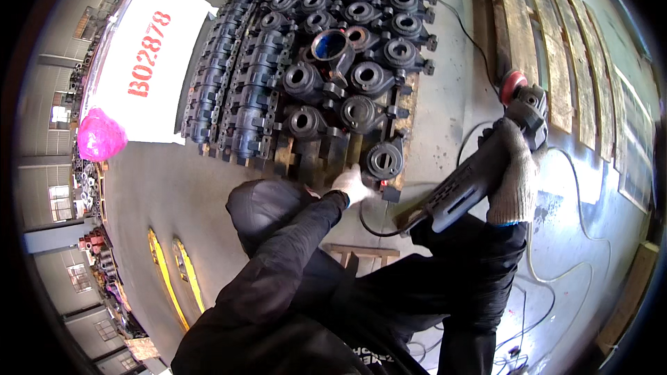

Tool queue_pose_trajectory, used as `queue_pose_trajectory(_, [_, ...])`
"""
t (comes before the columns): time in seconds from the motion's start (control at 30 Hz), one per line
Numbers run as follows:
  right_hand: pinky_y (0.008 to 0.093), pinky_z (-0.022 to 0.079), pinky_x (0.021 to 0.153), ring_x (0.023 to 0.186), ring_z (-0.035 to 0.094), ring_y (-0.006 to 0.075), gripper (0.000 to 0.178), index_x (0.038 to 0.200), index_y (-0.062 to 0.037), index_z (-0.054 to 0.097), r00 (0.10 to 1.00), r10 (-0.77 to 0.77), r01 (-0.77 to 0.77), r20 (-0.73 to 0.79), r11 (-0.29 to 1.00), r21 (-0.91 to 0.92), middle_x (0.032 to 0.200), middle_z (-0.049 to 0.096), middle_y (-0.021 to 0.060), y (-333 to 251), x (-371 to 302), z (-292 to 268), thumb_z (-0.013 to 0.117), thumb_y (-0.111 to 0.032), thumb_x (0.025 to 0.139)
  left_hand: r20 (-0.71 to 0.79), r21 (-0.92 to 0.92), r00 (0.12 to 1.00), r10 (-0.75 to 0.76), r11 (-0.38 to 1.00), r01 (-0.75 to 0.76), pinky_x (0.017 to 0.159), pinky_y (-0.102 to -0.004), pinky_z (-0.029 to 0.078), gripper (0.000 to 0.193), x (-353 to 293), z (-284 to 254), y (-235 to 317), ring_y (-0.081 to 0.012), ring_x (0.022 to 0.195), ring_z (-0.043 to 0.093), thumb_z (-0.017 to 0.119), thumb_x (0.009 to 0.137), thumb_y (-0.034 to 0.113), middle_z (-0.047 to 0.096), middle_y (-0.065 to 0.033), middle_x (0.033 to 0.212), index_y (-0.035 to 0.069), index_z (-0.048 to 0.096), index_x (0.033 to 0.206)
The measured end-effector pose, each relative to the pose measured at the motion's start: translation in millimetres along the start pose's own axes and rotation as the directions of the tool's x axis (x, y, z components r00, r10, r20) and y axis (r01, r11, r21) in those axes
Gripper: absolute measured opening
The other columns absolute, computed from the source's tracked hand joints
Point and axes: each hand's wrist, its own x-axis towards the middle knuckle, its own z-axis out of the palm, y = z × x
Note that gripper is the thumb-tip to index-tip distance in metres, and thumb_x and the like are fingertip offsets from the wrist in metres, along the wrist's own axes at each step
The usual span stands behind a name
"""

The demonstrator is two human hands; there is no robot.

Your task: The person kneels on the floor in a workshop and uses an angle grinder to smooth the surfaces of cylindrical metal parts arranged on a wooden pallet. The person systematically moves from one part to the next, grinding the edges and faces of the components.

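My right hand [515, 177], in a pale knit glove, is closed around the front part of a dark grey angle grinder [462, 184]. The grinder's red disc [513, 86] points up and away, and its cord leaves the rear end by my knee. My left hand [352, 184], gloved too, is at the near edge of the pallet, its fingers apart beside a round black metal casting [384, 160] with a central hole. Whether the fingertips touch the casting is unclear. Behind it stand rows of similar castings [360, 112], one with a blue inner ring [329, 46].
Ribbed black parts [248, 114] line the pallet's left side. Beyond is a white board [142, 62] with red stencilling, a pink bundle [102, 134] at its corner. Yellow forks [161, 271] lie left. Wooden pallets [514, 21] lie right; cables [577, 180] cross the floor.
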Motion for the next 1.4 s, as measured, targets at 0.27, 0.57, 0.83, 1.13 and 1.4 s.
queue_pose_trajectory(0.27, [0.0393, 0.063, 0.065, 0.079, 0.071, 0.0291, 0.071, 0.140, -0.0019, 0.038, 0.999, -0.032, 0.032, 0.005, 0.999, 0.037, 0.103, 0.065, 0.0184, -7.0, -6.0, -6.5, 0.080, -0.008, 0.084, -0.045, 0.022, 0.998, 0.038, 0.999, -0.037, 0.093, -0.0516, 0.054, 0.050, 26.6, 6.6, -18.3, -0.0479, 0.107, 0.067, 0.072, 0.083, 0.034, 0.068, -0.0343, 0.110, -0.004, 0.061, 0.112])
queue_pose_trajectory(0.57, [0.0383, 0.062, 0.069, 0.083, 0.070, 0.0274, 0.084, 0.143, 0.0011, 0.034, 0.996, -0.087, 0.086, -0.023, 0.996, -0.029, 0.107, 0.063, 0.0190, 1.9, 12.7, -23.7, 0.085, -0.012, 0.078, 0.388, -0.421, 0.921, 0.040, 0.896, 0.138, 0.087, -0.0395, 0.057, 0.045, 33.7, -32.6, -15.3, -0.0240, 0.100, 0.071, 0.079, 0.088, 0.021, 0.073, -0.0135, 0.113, -0.007, 0.065, 0.120])
queue_pose_trajectory(0.83, [0.0387, 0.063, 0.066, 0.080, 0.071, 0.0287, 0.079, 0.141, 0.0007, 0.036, 0.994, -0.093, 0.094, -0.050, 0.996, 0.013, 0.103, 0.065, 0.0196, -8.8, 9.7, -22.9, 0.085, -0.012, 0.081, 0.391, -0.659, 0.920, -0.005, 0.696, 0.284, 0.081, -0.0331, 0.052, 0.040, 20.9, 1.2, -36.8, -0.0173, 0.089, 0.067, 0.078, 0.090, 0.023, 0.073, -0.0096, 0.103, -0.006, 0.067, 0.115])
queue_pose_trajectory(1.13, [0.0374, 0.062, 0.065, 0.079, 0.072, 0.0279, 0.057, 0.133, 0.0017, 0.048, 0.998, -0.056, 0.056, 0.006, 0.998, 0.025, 0.095, 0.069, 0.0170, -11.2, 8.5, -21.9, 0.080, -0.015, 0.088, 0.253, -0.723, 0.967, -0.035, 0.657, 0.213, 0.095, -0.0341, 0.048, 0.073, 11.3, 5.9, -43.8, -0.0215, 0.106, 0.062, 0.090, 0.076, 0.029, 0.067, -0.0141, 0.117, -0.008, 0.055, 0.129])
queue_pose_trajectory(1.4, [0.0365, 0.062, 0.063, 0.078, 0.071, 0.0273, 0.073, 0.140, 0.0016, 0.040, 0.997, -0.075, 0.075, -0.017, 0.997, -0.029, 0.099, 0.067, 0.0184, -10.3, 5.4, -20.8, 0.084, -0.015, 0.083, 0.142, -0.500, 0.981, -0.131, 0.846, 0.186, 0.073, -0.0314, 0.051, 0.059, -0.3, -5.6, -20.1, -0.0141, 0.085, 0.061, 0.090, 0.076, 0.026, 0.069, -0.0067, 0.103, 0.002, 0.062, 0.122])
